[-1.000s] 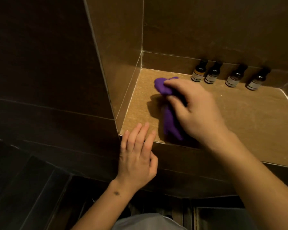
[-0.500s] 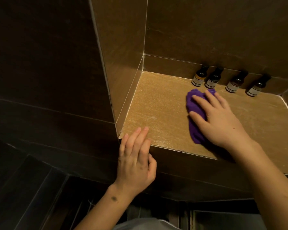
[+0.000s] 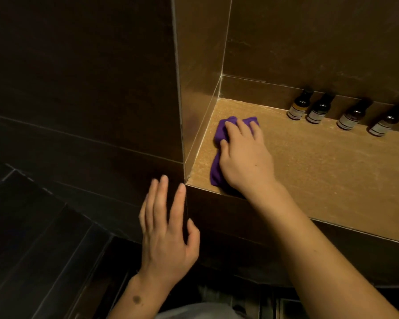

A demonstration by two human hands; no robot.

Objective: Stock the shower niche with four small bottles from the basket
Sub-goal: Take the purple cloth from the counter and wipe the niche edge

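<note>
Several small dark bottles with pale labels stand in a row along the back wall of the shower niche (image 3: pixel 320 171), from the leftmost bottle (image 3: pixel 299 107) to the rightmost bottle (image 3: pixel 386 123). My right hand (image 3: pixel 244 157) presses a purple cloth (image 3: pixel 219 139) flat on the niche floor near its left corner. My left hand (image 3: pixel 166 229) rests with fingers spread on the dark tiled wall just below the niche's front left corner, holding nothing. No basket is in view.
Dark brown wall tiles (image 3: pixel 78 88) surround the niche. The niche's left side wall (image 3: pixel 200 77) stands close to the cloth. Dark floor tiles (image 3: pixel 32 249) lie at the lower left. Pale clothing (image 3: pixel 194 311) shows at the bottom edge.
My right hand has slid the purple cloth from the middle of the niche floor back toward its left corner. My left hand has shifted slightly down off the niche's front edge.
</note>
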